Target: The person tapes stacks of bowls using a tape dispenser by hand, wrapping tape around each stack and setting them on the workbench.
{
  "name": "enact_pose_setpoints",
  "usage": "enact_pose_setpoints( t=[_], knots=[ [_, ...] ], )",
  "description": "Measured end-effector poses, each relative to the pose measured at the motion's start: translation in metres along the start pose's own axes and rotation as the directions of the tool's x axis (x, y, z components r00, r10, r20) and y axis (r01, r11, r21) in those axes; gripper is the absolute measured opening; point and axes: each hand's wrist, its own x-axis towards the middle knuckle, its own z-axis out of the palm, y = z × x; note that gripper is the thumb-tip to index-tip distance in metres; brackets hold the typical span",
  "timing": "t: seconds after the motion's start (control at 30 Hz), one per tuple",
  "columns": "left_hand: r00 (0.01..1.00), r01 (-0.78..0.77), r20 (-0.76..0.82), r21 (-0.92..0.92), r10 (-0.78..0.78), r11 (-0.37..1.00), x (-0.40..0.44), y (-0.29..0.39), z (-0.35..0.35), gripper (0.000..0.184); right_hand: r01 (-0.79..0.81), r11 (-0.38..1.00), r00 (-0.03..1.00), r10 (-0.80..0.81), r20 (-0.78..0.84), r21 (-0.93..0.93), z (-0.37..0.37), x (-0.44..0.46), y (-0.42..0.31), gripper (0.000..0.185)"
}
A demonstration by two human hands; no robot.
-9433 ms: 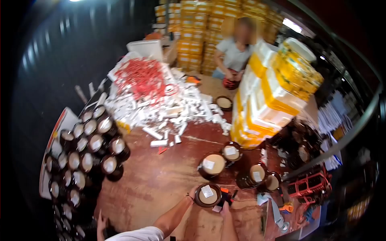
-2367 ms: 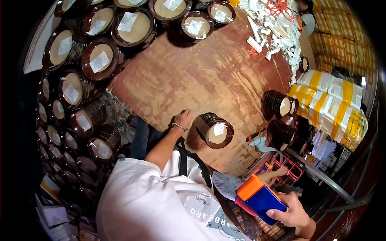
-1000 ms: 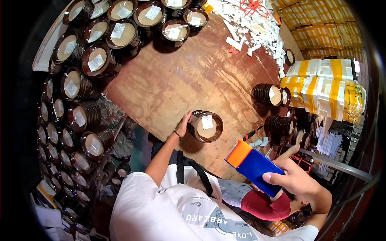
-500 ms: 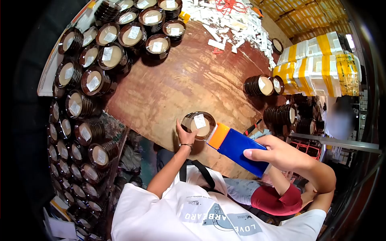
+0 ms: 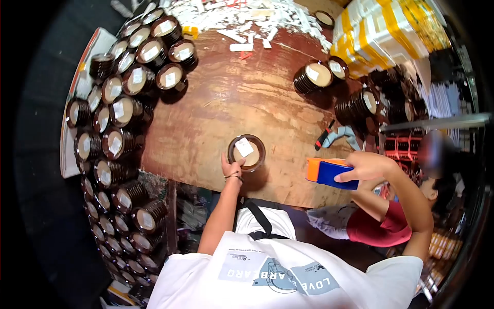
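My left hand (image 5: 232, 167) grips the near left rim of a dark brown round dish (image 5: 261, 149), its thumb on top. The dish has a beige middle with a white label (image 5: 245, 148) on it; whether more dishes are stacked beneath is hidden. To the right, my right hand (image 5: 369, 167) is closed on a blue tape dispenser (image 5: 332, 173) with an orange front end. The dispenser is held above the table's near edge, apart from the dish.
Many stacks of similar dishes (image 5: 123, 110) line the left side of the wooden table (image 5: 221, 98). More dish stacks (image 5: 315, 74) and foam boxes (image 5: 370, 38) stand right. White scraps (image 5: 236, 20) cover the far edge. A red-and-black tool (image 5: 323, 138) lies right; a person in red (image 5: 383, 226) sits nearby.
My right hand has drawn the tape dispenser away from the dish, up and to the right. My left hand still holds the dish. The camera view has shifted.
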Motion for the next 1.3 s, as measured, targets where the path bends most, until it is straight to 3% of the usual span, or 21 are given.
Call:
enact_pose_setpoints(
  t=[0.03, 0.07, 0.1, 0.17, 0.27, 0.33, 0.53, 0.6, 0.73, 0.8, 0.83, 0.93, 0.97, 1.07, 1.1, 1.23, 1.3],
  knots=[
    [0.999, -0.025, 0.045, -0.022, 0.026, 0.999, 0.01, -0.001, -0.005, 0.1, -0.004, 0.997, 1.0, 0.003, -0.013, -0.073, 0.01, 0.003, 0.026, 0.065],
    [0.995, 0.031, 0.099, -0.056, -0.026, 0.998, 0.013, 0.006, -0.012, 0.091, -0.007, 0.989, 1.0, 0.004, -0.025, -0.146, 0.021, 0.007, 0.052, 0.066],
    [0.99, 0.09, 0.114, -0.017, -0.087, 0.996, 0.017, 0.012, -0.018, 0.082, -0.076, 0.995, 0.997, 0.074, -0.038, -0.071, 0.035, 0.018, 0.08, 0.064],
    [0.976, 0.178, 0.121, 0.033, -0.181, 0.983, 0.003, 0.035, -0.014, 0.057, -0.057, 0.998, 0.994, 0.055, -0.091, -0.027, 0.058, 0.038, 0.114, 0.066],
    [0.977, 0.096, 0.191, 0.023, -0.099, 0.995, 0.029, 0.009, -0.024, 0.044, -0.068, 0.988, 0.992, 0.082, -0.099, 0.14, 0.09, 0.081, 0.148, 0.068],
    [0.968, 0.172, 0.165, 0.109, -0.188, 0.979, 0.013, 0.029, -0.019, 0.045, -0.112, 0.987, 0.985, 0.125, -0.12, 0.114, 0.115, 0.13, 0.165, 0.066],
    [0.949, 0.194, 0.216, 0.173, -0.23, 0.966, 0.02, 0.03, -0.028, 0.04, -0.083, 0.964, 0.968, 0.138, -0.21, 0.253, 0.162, 0.246, 0.166, 0.062],
    [0.912, 0.249, 0.287, 0.182, -0.294, 0.951, 0.043, 0.021, -0.044, 0.039, 0.034, 0.979, 0.948, 0.032, -0.315, 0.203, 0.163, 0.264, 0.152, 0.062],
    [0.908, 0.216, 0.3, 0.265, -0.293, 0.94, 0.037, 0.036, -0.044, 0.04, 0.043, 0.955, 0.955, 0.047, -0.293, 0.294, 0.174, 0.313, 0.133, 0.055],
    [0.881, 0.253, 0.342, 0.242, -0.327, 0.937, 0.044, 0.036, -0.049, 0.04, -0.031, 0.969, 0.987, 0.068, -0.147, 0.245, 0.164, 0.323, 0.117, 0.05],
    [0.88, 0.263, 0.335, 0.248, -0.337, 0.932, 0.044, 0.038, -0.049, 0.041, 0.017, 0.976, 0.971, 0.036, -0.237, 0.217, 0.166, 0.329, 0.11, 0.048],
    [0.887, 0.32, 0.287, 0.183, -0.362, 0.929, 0.031, 0.042, -0.04, 0.042, 0.008, 0.97, 0.972, 0.049, -0.23, 0.241, 0.169, 0.355, 0.087, 0.045],
    [0.886, 0.321, 0.287, 0.187, -0.364, 0.928, 0.029, 0.044, -0.037, 0.042, 0.04, 0.972, 0.939, 0.043, -0.341, 0.234, 0.17, 0.358, 0.078, 0.042],
    [0.882, 0.37, 0.255, 0.145, -0.396, 0.917, 0.024, 0.042, -0.032, 0.043, 0.036, 0.949, 0.976, 0.035, -0.217, 0.314, 0.153, 0.351, 0.06, 0.04],
    [0.886, 0.35, 0.266, 0.156, -0.381, 0.924, 0.022, 0.039, -0.03, 0.043, 0.035, 0.965, 0.957, 0.043, -0.288, 0.261, 0.157, 0.362, 0.06, 0.041],
    [0.892, 0.308, 0.289, 0.169, -0.346, 0.936, 0.024, 0.021, -0.039, 0.041, -0.004, 0.984, 0.974, 0.044, -0.224, 0.175, 0.141, 0.367, 0.052, 0.039],
    [0.906, 0.249, 0.311, 0.159, -0.288, 0.955, 0.026, 0.015, -0.044, 0.04, 0.035, 0.999, 0.959, -0.035, -0.28, -0.004, 0.139, 0.371, 0.045, 0.034]
  ],
)
